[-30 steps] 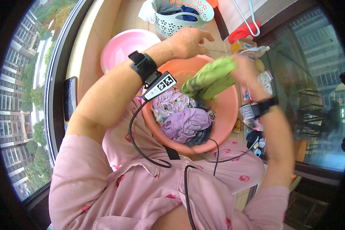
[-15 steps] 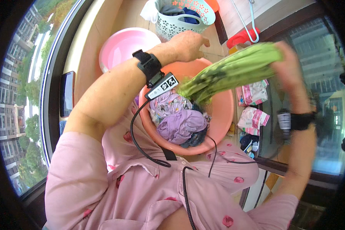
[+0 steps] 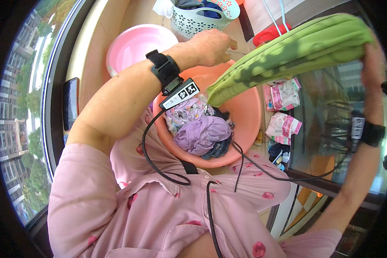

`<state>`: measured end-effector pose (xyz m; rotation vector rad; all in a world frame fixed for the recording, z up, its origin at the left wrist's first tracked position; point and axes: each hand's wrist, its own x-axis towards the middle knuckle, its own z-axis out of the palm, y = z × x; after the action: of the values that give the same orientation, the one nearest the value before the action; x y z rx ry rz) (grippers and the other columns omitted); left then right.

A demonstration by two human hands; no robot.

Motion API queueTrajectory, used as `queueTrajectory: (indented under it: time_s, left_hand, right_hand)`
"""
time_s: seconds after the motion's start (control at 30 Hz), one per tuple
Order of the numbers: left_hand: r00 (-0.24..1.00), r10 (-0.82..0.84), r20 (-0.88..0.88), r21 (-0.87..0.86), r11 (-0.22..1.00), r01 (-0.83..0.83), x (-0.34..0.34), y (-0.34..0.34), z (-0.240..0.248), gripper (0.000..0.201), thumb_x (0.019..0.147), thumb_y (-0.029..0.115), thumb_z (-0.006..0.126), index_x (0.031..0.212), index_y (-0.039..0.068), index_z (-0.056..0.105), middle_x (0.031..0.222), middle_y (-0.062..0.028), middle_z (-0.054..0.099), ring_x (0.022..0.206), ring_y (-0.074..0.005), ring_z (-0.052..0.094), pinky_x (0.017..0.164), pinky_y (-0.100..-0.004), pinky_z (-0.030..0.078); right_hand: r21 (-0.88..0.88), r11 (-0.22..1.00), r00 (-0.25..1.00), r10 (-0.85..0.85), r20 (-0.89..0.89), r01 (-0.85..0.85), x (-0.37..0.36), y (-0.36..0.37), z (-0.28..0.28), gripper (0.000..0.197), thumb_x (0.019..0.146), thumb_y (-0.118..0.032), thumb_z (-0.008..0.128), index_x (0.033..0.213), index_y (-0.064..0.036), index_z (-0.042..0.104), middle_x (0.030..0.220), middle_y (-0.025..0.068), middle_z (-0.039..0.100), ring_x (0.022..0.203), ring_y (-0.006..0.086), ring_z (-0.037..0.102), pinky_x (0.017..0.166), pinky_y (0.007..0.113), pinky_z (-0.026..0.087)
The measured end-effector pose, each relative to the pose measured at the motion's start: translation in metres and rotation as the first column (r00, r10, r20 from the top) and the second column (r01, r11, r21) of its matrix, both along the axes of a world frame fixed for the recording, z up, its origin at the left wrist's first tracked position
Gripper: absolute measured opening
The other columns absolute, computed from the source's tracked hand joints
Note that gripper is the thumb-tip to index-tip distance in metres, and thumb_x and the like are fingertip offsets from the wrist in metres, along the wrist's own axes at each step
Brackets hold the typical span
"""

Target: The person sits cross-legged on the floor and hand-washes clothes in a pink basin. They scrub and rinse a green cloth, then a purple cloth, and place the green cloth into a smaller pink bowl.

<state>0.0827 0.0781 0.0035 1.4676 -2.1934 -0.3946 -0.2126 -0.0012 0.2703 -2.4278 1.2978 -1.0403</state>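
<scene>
Noted left of the left hand: round pink plastic basin point(image 3: 135, 45). Just beyond that hand: mint-green plastic basket with flower-shaped holes point(image 3: 193, 25), with dark blue cloth point(image 3: 210, 9) inside. Cannot tell the grip of the left hand point(image 3: 210, 46), with fingers turned partly from view. Toward the body from it: round orange plastic basin point(image 3: 246, 122) with crumpled lilac cloth point(image 3: 202, 135) inside. Slanting up from over this basin to the right hand: long, bunched green cloth point(image 3: 288, 60) with darker patches. Well left of the right hand: pink-and-white packets point(image 3: 284, 96). Observed right hand point(image 3: 373, 71), blurred, clamped on the cloth's upper end.
</scene>
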Motion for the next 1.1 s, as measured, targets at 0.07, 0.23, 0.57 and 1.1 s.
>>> queueTrajectory:
  time_s: [0.07, 0.23, 0.57, 1.1]
  left_hand:
    - [1.0, -0.008, 0.02, 0.039, 0.999, 0.007, -0.002, 0.002, 0.003, 0.044, 0.082, 0.021, 0.069, 0.124, 0.009, 0.063, 0.104, -0.0208, 0.068, 0.103, -0.0384, 0.064, 0.091, -0.0467, 0.05]
    - [0.995, -0.056, 0.079, 0.154, 0.987, 0.044, -0.007, 0.005, 0.007, 0.042, 0.083, 0.021, 0.069, 0.123, 0.01, 0.063, 0.11, -0.0195, 0.066, 0.107, -0.0373, 0.063, 0.093, -0.0464, 0.049]
    - [0.991, -0.115, 0.074, 0.164, 0.981, 0.102, -0.006, 0.001, -0.002, 0.047, 0.083, 0.022, 0.07, 0.127, 0.009, 0.061, 0.111, -0.0201, 0.066, 0.106, -0.0375, 0.063, 0.093, -0.0476, 0.05]
    - [0.642, -0.357, -0.679, 0.103, 0.819, 0.565, -0.062, -0.023, 0.011, 0.106, 0.077, 0.045, 0.083, 0.158, 0.019, 0.019, 0.147, -0.0191, 0.045, 0.134, -0.0317, 0.046, 0.113, -0.0454, 0.038]
  right_hand:
    - [0.024, 0.998, 0.975, 0.061, -0.212, -0.057, -0.004, -0.004, -0.07, 0.035, 0.097, -0.019, 0.056, 0.129, -0.0057, 0.059, 0.116, 0.0086, 0.065, 0.106, 0.0206, 0.062, 0.091, 0.035, 0.05]
    - [0.327, 0.937, 0.964, 0.193, -0.185, -0.125, 0.018, 0.035, -0.314, 0.044, 0.062, 0.004, 0.073, 0.104, -0.0031, 0.061, 0.092, 0.0096, 0.062, 0.086, 0.0245, 0.063, 0.081, 0.035, 0.05]
    - [0.592, 0.804, 0.992, 0.024, -0.121, 0.053, 0.009, 0.066, -0.35, 0.042, 0.067, 0.004, 0.071, 0.108, -0.0008, 0.061, 0.095, 0.015, 0.068, 0.092, 0.0265, 0.068, 0.082, 0.035, 0.052]
    - [0.368, 0.849, 0.709, 0.011, 0.706, -0.379, 0.014, 0.087, -0.17, 0.054, 0.075, 0.017, 0.051, 0.127, 0.0032, 0.053, 0.11, 0.015, 0.067, 0.102, 0.0185, 0.066, 0.089, 0.03, 0.053]
